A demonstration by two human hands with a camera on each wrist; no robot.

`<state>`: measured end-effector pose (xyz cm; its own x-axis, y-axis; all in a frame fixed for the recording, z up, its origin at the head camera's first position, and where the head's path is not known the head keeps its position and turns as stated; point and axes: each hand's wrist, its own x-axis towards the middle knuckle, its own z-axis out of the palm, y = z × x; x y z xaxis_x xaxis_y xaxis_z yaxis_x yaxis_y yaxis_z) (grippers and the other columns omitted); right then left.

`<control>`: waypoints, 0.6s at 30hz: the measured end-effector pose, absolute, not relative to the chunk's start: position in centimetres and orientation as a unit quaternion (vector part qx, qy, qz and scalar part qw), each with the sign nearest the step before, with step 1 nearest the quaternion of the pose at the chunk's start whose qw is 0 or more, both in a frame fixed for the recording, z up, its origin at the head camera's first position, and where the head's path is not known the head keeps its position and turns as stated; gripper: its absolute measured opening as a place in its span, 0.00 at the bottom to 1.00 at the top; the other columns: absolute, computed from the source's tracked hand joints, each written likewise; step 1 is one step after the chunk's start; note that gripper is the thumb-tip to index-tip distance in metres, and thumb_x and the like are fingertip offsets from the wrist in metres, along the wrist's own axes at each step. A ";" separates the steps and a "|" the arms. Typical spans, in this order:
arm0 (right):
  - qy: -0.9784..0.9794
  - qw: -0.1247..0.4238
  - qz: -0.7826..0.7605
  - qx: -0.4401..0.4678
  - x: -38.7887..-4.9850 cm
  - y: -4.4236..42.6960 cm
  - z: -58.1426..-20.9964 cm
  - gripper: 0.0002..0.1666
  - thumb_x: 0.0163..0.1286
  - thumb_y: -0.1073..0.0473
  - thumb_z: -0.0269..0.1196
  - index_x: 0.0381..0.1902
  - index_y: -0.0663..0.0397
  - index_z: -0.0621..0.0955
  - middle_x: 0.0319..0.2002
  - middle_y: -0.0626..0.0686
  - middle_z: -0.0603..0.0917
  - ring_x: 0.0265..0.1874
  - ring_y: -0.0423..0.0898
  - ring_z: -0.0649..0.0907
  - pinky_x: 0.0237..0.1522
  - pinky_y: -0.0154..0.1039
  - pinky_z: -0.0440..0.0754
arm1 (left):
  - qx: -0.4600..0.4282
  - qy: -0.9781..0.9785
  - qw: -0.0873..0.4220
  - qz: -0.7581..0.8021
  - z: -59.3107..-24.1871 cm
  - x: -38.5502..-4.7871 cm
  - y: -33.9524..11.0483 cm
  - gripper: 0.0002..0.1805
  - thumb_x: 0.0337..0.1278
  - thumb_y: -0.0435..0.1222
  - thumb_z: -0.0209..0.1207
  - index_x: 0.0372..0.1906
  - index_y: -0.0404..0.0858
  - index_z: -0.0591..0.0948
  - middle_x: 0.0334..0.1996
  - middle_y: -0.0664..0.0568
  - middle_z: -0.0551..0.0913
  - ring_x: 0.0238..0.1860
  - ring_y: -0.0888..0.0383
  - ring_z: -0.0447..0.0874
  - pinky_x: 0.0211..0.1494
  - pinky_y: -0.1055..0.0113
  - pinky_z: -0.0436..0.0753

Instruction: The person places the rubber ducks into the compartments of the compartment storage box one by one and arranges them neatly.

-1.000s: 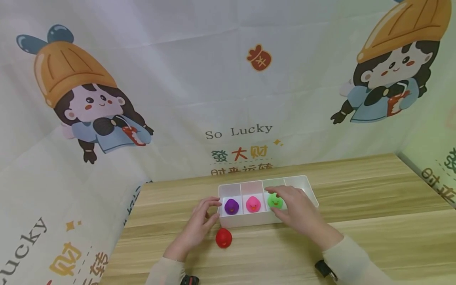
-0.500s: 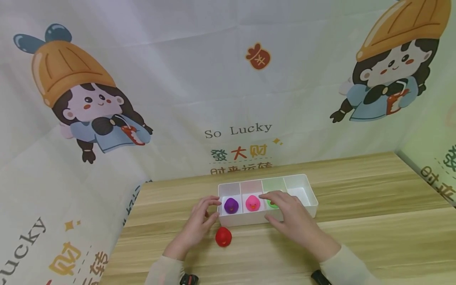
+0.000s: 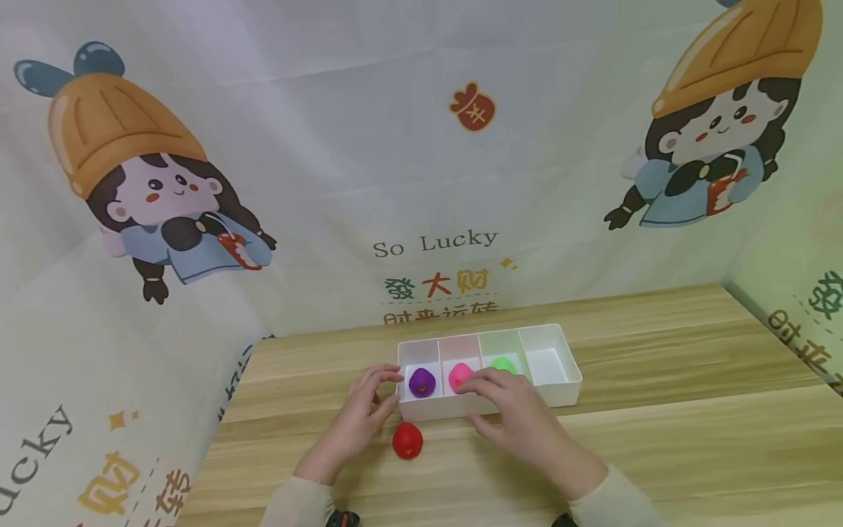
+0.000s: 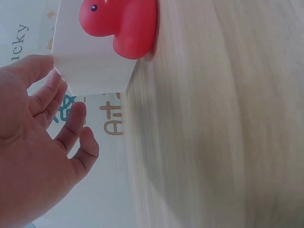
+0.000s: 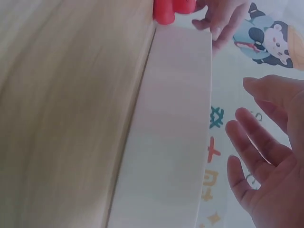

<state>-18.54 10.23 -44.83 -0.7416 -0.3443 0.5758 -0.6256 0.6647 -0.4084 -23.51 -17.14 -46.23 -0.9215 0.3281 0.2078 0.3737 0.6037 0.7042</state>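
Observation:
A long white divided box [image 3: 553, 395] lies on the table. From the left, its compartments hold a purple rubber duck [image 3: 422, 383], a pink one [image 3: 456, 375] and a green one [image 3: 503, 363]; the far-right compartment holds nothing. In front of the box's left end sits a red rubber duck [image 3: 407, 440], side-on in the left wrist view. My left hand [image 3: 358, 408] touches the box's left end with loosely bent fingers. Above the front wall hovers my right hand [image 3: 516, 417], fingers spread and holding nothing, partly covering the pink and green ducks.
The wood-grain table [image 3: 658, 454] extends on both sides of the box. Behind it hangs a pale printed cloth [image 3: 329, 183] with cartoon figures and lettering; similar cloth closes the left and right sides.
My right hand has moved left from over the green duck toward the pink one, drawing nearer the box's front. My left hand and the ducks stay in place.

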 end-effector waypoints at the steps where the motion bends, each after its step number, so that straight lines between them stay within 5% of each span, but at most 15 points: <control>1: -0.884 0.225 0.305 0.273 -18.5 9.9 -44.8 0.23 0.55 0.61 0.79 0.50 0.44 0.86 0.50 0.46 0.88 0.51 0.46 0.85 0.54 0.50 0.82 | -0.196 -0.896 0.029 -0.398 -46.3 -23.5 -17.2 0.15 0.70 0.28 0.61 0.58 0.37 0.79 0.69 0.44 0.75 0.62 0.46 0.70 0.57 0.62 0.76; 9: -0.888 0.185 0.325 0.267 -17.9 8.0 -44.7 0.21 0.58 0.59 0.78 0.49 0.42 0.86 0.52 0.46 0.89 0.55 0.47 0.85 0.63 0.66 0.75 | -0.197 -0.897 0.029 -0.395 -46.4 -23.4 -17.2 0.16 0.70 0.28 0.60 0.59 0.37 0.79 0.69 0.44 0.74 0.63 0.45 0.69 0.57 0.62 0.76; 18: -0.894 0.150 0.315 0.281 -17.7 6.1 -45.2 0.22 0.60 0.56 0.77 0.53 0.39 0.86 0.53 0.42 0.89 0.57 0.45 0.84 0.62 0.54 0.77 | -0.198 -0.898 0.025 -0.391 -46.3 -23.3 -17.4 0.15 0.71 0.29 0.60 0.59 0.38 0.79 0.70 0.44 0.74 0.63 0.44 0.69 0.58 0.58 0.77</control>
